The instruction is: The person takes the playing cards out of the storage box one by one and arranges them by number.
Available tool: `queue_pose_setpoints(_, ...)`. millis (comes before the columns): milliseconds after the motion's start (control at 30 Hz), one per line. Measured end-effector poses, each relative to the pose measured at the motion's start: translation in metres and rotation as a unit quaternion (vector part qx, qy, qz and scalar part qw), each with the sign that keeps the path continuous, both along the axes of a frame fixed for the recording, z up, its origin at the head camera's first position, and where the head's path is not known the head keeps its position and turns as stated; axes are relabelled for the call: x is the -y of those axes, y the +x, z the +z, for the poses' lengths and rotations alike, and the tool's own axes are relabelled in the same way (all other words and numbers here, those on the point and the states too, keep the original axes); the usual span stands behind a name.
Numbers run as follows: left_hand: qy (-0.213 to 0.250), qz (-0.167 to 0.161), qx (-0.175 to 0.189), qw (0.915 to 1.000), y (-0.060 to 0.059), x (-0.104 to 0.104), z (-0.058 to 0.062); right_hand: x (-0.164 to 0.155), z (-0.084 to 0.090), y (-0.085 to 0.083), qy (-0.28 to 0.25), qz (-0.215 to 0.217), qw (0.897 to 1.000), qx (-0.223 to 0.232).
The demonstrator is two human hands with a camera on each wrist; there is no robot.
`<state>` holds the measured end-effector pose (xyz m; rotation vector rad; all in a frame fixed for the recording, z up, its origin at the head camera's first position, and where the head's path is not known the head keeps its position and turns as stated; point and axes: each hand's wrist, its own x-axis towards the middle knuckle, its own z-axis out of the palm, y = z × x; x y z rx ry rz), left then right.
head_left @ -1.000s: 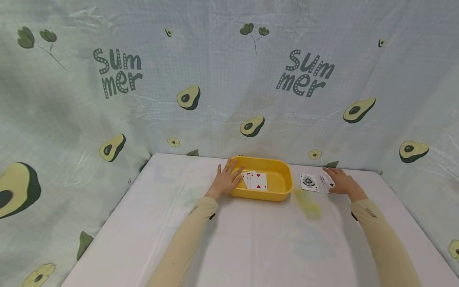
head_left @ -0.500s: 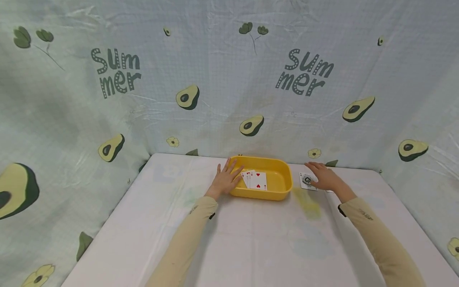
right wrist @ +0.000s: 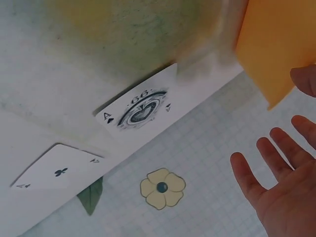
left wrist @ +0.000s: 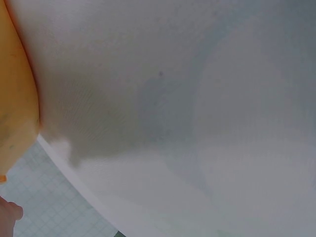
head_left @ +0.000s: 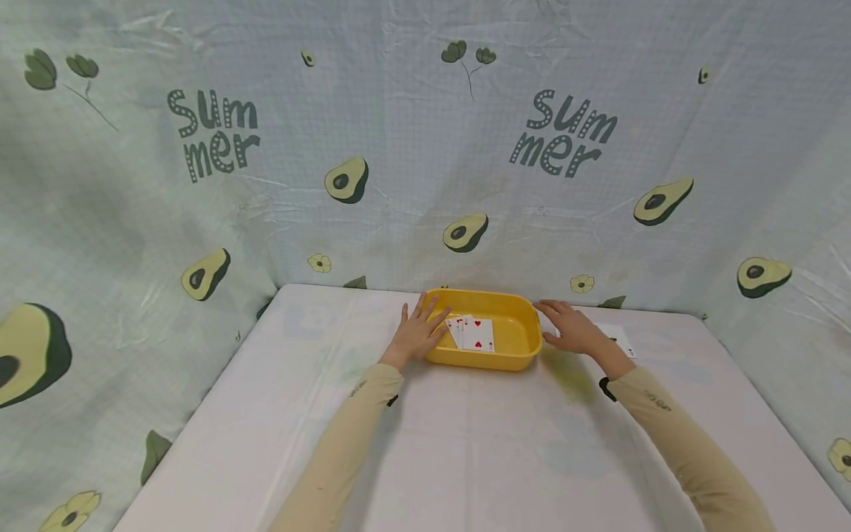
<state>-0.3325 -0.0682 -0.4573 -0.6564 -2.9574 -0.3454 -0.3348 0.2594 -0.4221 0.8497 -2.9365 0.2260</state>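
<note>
Hands: left hand (head_left: 417,334) is resting flat, fingers straight, on yellow tray (head_left: 512,356); right hand (head_left: 570,329) is hovering spread, holding nothing.
Hidden: ace of spades (right wrist: 139,109) is lying on the counter (head_left: 465,443) under that hand.
Change: right hand is moving leftward off ace of clubs (head_left: 618,338).

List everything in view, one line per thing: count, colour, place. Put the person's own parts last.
tray: one, yellow, far middle of the table.
cards in the tray: a few, white with red hearts, face up, left half of the tray.
ace of spades: one, white and black, on the table right of the tray.
ace of clubs: one, white and black, further right.
table: one, white.
cloth: pale green, avocado print, behind and beside the table.
left hand: on the tray's left rim.
right hand: open, beside the tray's right end.
</note>
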Motion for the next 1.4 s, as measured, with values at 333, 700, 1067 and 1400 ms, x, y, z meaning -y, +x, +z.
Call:
queue_pose_setpoints(333,-0.024,0.009,-0.006,0.9996,0.002,0.0,0.002,0.019,0.0,0.002,0.008,-0.01,1.0,-0.001)
queue_pose_setpoints(700,-0.035,0.018,-0.011,0.9992,0.002,0.0,0.002,0.041,-0.002,-0.001,0.0,0.035,0.999,-0.003)
queue_pose_setpoints(1067,-0.031,0.03,0.004,0.9991,-0.001,-0.001,-0.001,0.071,-0.009,-0.007,0.016,0.025,0.998,0.062)
queue_pose_setpoints(1400,-0.024,0.023,0.014,0.9994,-0.001,0.0,0.001,0.089,-0.021,-0.016,0.029,0.019,0.995,0.091)
